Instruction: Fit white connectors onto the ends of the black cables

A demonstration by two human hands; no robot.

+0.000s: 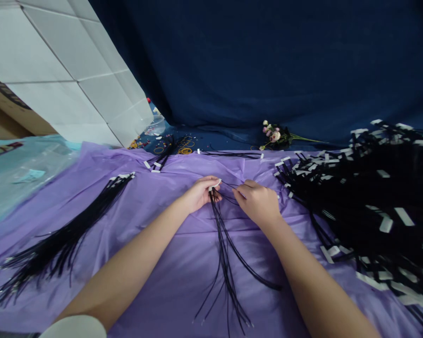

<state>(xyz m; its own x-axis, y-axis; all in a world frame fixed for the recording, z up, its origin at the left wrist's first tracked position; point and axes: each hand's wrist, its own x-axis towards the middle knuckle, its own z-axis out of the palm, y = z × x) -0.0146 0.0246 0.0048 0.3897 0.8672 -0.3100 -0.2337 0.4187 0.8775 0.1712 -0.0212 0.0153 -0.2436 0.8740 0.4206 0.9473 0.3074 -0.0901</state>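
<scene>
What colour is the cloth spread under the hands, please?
The cloth is purple, seen best in the head view.

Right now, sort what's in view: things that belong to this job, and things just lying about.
Likely in the job:
black cords held in both hands
white-tipped heap at right
cord bundle at left

Seemingly just lying about:
flowers
cardboard box
perhaps yellow bands

Black cords (359, 197) with white tags are seen at three o'clock; plain purple is shown by the cloth (183, 263) at six, dark navy by the curtain (268, 61) at twelve.
</scene>
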